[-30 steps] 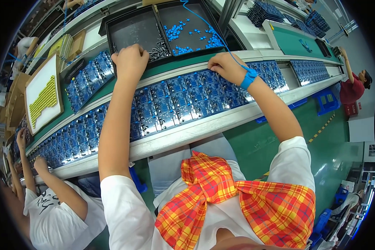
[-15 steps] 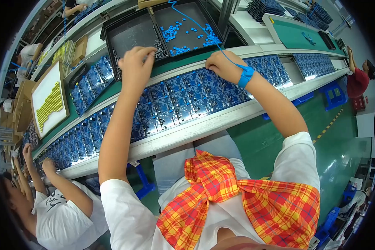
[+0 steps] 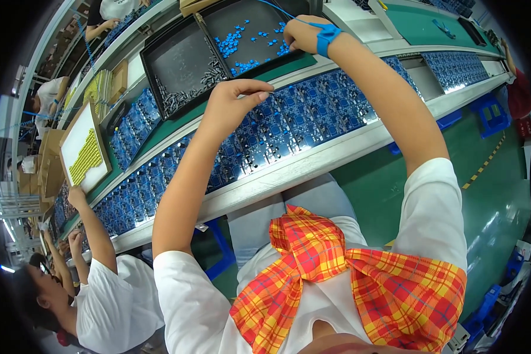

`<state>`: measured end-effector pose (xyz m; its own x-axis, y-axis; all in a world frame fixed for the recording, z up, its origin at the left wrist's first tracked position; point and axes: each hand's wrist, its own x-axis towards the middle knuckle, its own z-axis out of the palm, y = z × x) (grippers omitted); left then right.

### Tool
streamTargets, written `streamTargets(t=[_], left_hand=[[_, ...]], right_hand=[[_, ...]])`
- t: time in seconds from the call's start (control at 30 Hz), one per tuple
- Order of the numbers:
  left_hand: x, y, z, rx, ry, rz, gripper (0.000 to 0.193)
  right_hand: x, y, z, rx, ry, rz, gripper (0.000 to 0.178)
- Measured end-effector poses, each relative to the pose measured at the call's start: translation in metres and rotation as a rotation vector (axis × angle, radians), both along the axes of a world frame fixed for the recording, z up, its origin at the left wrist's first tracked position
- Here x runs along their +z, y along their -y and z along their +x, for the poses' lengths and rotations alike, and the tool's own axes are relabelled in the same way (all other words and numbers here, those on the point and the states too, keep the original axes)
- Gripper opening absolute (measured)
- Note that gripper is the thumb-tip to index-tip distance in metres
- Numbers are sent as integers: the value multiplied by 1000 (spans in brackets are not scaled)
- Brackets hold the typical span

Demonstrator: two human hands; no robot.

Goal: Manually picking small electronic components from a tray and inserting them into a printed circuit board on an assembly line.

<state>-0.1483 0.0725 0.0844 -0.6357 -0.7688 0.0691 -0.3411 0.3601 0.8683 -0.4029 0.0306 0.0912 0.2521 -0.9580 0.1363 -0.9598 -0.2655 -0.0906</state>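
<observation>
From the head camera, our right hand (image 3: 301,34) has left the blue circuit boards (image 3: 289,127) and now dips, fingers curled, into the black tray (image 3: 251,59) of small blue parts (image 3: 230,42). Our left hand (image 3: 230,109) has drawn back above the boards, fingertips pinched together; whether anything sits between them we cannot tell.

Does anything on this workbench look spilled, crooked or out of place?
Nothing stands out. The blue circuit boards lie in rows along the line. The small blue parts lie loose, but inside their black tray, where the right hand reaches. The left hand pinches above the boards.
</observation>
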Motion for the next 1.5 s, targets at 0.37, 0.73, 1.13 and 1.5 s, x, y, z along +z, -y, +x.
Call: streamTargets(t=[0.37,0.73,1.13,1.5], left_hand=[[-20,-14,-24,-114,236,-507,11],[-38,-12,-28,-101,313,-819,8],[-21,-25,-30,-139,432,-876,11],[0,80,77,399,477,-490,18]], right_hand=[[-13,4,-5,27,136,-190,12],[-19,-9,-10,86,380,-348,15],[-20,-17,2,17,380,-320,16],[-1,-110,-2,145,404,-181,14]])
